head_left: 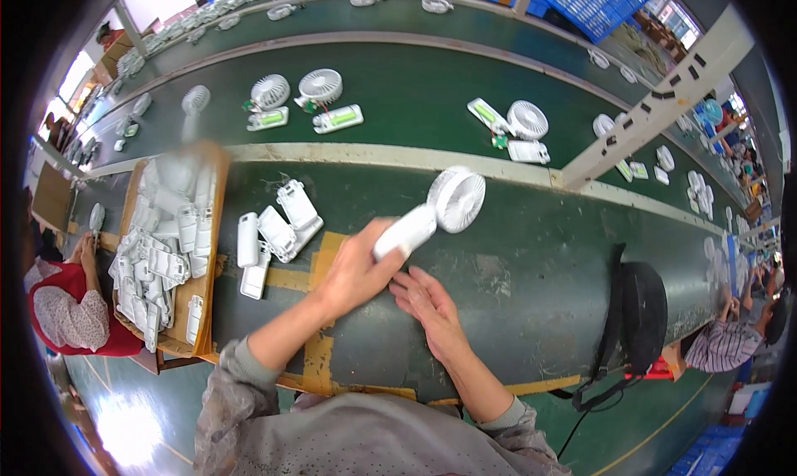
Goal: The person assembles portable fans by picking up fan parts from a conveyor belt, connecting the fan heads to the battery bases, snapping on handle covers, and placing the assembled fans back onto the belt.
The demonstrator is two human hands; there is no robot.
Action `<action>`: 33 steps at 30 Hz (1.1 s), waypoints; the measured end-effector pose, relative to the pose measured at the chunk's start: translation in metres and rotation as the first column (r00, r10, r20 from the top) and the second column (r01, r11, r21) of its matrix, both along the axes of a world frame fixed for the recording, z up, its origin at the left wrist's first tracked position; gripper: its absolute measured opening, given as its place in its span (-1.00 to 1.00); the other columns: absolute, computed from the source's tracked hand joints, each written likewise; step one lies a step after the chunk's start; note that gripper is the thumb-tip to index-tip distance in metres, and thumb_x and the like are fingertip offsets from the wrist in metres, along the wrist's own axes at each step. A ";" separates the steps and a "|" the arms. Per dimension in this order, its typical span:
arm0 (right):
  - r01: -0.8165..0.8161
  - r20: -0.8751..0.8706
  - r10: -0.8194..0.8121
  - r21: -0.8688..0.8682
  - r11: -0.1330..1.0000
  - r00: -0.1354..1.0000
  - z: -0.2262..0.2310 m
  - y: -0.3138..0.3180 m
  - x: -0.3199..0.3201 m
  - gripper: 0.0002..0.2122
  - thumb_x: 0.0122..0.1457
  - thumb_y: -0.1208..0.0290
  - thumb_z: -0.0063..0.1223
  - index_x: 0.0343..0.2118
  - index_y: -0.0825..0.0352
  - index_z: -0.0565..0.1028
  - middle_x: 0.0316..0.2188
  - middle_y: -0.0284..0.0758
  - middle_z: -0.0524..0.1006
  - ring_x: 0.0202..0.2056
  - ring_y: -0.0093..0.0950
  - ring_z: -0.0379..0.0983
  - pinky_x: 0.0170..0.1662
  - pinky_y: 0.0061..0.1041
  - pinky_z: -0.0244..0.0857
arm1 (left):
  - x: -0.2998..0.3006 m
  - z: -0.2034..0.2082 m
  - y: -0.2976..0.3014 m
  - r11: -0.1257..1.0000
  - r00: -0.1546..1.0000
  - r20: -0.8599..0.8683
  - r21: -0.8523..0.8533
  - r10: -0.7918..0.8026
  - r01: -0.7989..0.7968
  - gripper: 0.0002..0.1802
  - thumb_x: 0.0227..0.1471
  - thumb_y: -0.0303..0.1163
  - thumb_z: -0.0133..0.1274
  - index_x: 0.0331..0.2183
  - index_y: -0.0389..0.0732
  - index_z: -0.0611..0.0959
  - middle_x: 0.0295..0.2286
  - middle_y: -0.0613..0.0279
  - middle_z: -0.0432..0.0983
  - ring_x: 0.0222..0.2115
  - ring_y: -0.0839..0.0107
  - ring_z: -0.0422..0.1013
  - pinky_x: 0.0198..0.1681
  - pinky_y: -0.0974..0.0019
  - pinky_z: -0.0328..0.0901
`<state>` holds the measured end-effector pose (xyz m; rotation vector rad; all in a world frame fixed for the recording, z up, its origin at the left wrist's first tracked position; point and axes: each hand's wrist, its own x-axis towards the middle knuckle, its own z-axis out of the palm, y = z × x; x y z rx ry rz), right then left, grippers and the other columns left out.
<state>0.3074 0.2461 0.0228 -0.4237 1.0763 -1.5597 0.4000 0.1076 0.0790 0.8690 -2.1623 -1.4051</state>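
A white handheld fan [456, 200] is in my left hand [355, 270], which is wrapped round its handle over the dark bench. Its round grille head points up and to the right. Just below the handle's lower end is my right hand [432, 312], holding nothing, with its fingers loosely stretched and close to my left hand. Several white plastic handle shells [278, 231] lie in a loose cluster on the bench, left of my left hand.
At left, an open cardboard box [214, 227] holds many white shells. Beyond a pale rail [365, 154], a green conveyor [415, 102] carries opened fans [320, 86]. A slanted pale post [656, 102] and a black bag [643, 310] stand right. Co-workers sit at both sides.
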 end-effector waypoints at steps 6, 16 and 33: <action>-0.170 -0.105 0.174 0.050 0.984 0.979 0.000 0.002 0.003 -0.69 0.25 0.39 -0.21 0.01 0.43 0.28 -0.11 -0.11 0.43 -0.10 -0.35 0.40 0.00 -0.42 0.27 | -0.103 -0.009 -0.100 0.678 0.952 0.139 -0.730 0.271 -0.086 -0.44 -0.12 -0.34 0.07 -0.04 -0.23 0.33 -0.34 -0.08 0.39 -0.33 -0.06 0.39 -0.31 0.05 0.33; -0.174 -0.065 0.177 0.051 0.983 0.982 -0.004 -0.001 -0.005 -0.74 0.25 0.44 -0.23 -0.03 0.41 0.31 -0.16 -0.10 0.45 -0.14 -0.34 0.42 -0.04 -0.40 0.31 | -0.110 -0.019 -0.206 0.718 0.630 0.701 -0.623 0.335 0.311 -0.41 -0.24 -0.48 0.07 -0.07 -0.29 0.35 -0.15 0.04 0.33 -0.08 0.10 0.27 -0.09 0.01 0.26; 0.150 -0.228 -0.148 -0.006 0.989 0.962 0.016 0.011 -0.021 -0.75 0.22 0.43 -0.15 -0.09 0.42 0.37 -0.20 -0.19 0.49 -0.20 -0.46 0.44 -0.10 -0.50 0.33 | -0.017 0.009 -0.052 0.528 0.994 0.057 -0.844 -0.094 0.098 -0.54 -0.28 -0.67 -0.06 -0.19 -0.27 0.47 -0.22 0.08 0.41 -0.18 0.14 0.34 -0.11 0.17 0.22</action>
